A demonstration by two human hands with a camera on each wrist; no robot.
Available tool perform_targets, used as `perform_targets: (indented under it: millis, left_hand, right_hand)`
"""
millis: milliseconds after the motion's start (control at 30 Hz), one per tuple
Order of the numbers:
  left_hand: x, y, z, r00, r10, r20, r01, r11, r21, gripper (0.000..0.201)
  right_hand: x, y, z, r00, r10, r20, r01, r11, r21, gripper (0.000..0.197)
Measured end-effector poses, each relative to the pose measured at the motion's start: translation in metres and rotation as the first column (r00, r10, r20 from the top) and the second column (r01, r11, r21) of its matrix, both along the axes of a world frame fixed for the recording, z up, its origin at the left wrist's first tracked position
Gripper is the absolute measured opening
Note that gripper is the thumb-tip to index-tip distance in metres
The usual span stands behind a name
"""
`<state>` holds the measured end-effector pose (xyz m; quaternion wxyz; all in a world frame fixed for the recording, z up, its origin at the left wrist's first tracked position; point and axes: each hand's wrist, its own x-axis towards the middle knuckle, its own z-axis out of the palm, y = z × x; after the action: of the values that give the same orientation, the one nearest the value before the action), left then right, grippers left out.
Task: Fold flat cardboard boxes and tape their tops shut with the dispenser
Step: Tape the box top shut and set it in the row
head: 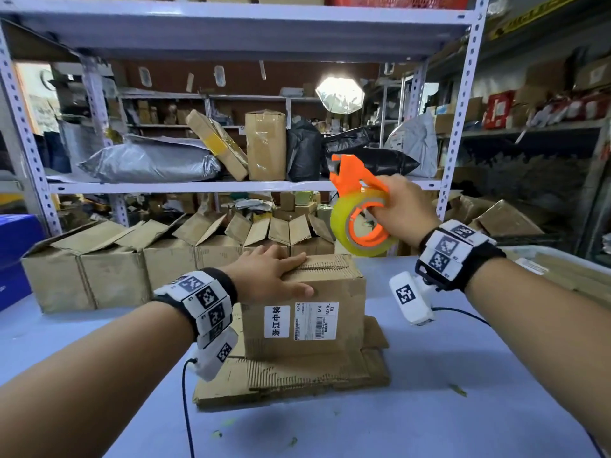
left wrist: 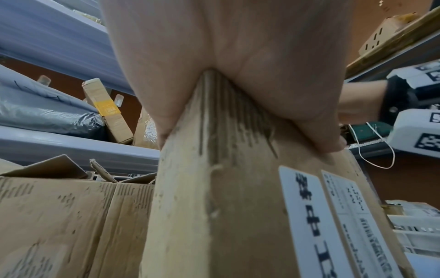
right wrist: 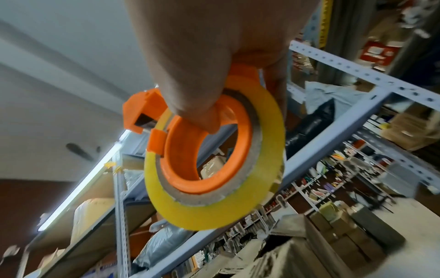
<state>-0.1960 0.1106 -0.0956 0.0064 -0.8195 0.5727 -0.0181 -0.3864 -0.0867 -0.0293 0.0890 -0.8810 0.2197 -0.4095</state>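
The cardboard box (head: 304,302) stands on flattened cardboard (head: 291,378) on the surface (head: 463,375), top flaps pinned by the flat left hand (head: 267,276). The right hand (head: 401,209) grips the tape dispenser (head: 360,213) aloft. Its tape end seems tucked away; if so, tape may skid, or flaps spring open.

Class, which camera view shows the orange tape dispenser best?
The right wrist view: the tape dispenser fills the frame, ring and yellow roll close up, gripped by the right hand. The head view shows it whole but smaller. The left wrist view does not show it.
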Motion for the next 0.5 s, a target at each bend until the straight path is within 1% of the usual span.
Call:
perform_targets:
  millis: [67, 167, 233, 367, 400, 433, 467, 500]
  left_hand:
    - [0.0, 0.001, -0.001, 1.0, -0.009, 0.004, 0.009, 1.0, 0.006, 0.094]
    - [0.001, 0.001, -0.002, 1.0, -0.016, 0.006, 0.016, 1.0, -0.01, 0.101]
    - [0.001, 0.001, -0.002, 1.0, -0.019, 0.003, 0.019, 1.0, -0.021, 0.101]
    - [0.001, 0.0, 0.001, 0.999, -0.017, -0.036, 0.016, 1.0, -0.019, 0.099]
    - [0.001, 0.0, 0.004, 0.997, -0.02, -0.073, 0.019, 1.0, -0.018, 0.097]
    - [0.001, 0.001, 0.007, 0.989, -0.027, -0.144, 0.023, 0.999, -0.027, 0.095]
    - [0.001, 0.003, 0.012, 0.968, -0.042, -0.247, 0.029, 0.998, -0.059, 0.088]
    - [0.001, 0.004, 0.019, 0.931, -0.069, -0.358, 0.028, 0.993, -0.119, 0.077]
  right_hand:
    - [0.011, 0.008, 0.008, 0.999, -0.008, -0.036, 0.005, 0.997, -0.083, 0.032]
    - [0.029, 0.021, 0.002, 0.981, 0.0, -0.195, -0.036, 0.983, -0.18, 0.041]
    - [0.036, 0.024, -0.006, 0.959, 0.065, -0.276, -0.111, 0.982, -0.156, 0.046]
    - [0.036, 0.017, 0.0, 0.922, 0.188, -0.338, -0.206, 0.978, -0.016, 0.049]
    - [0.034, 0.015, 0.001, 0.915, 0.208, -0.345, -0.215, 0.976, 0.018, 0.05]
    - [0.032, 0.014, 0.002, 0.916, 0.217, -0.337, -0.217, 0.975, 0.04, 0.05]
    - [0.031, 0.012, 0.001, 0.922, 0.221, -0.319, -0.215, 0.975, 0.055, 0.051]
    - [0.03, 0.011, 0.0, 0.928, 0.22, -0.299, -0.21, 0.975, 0.067, 0.05]
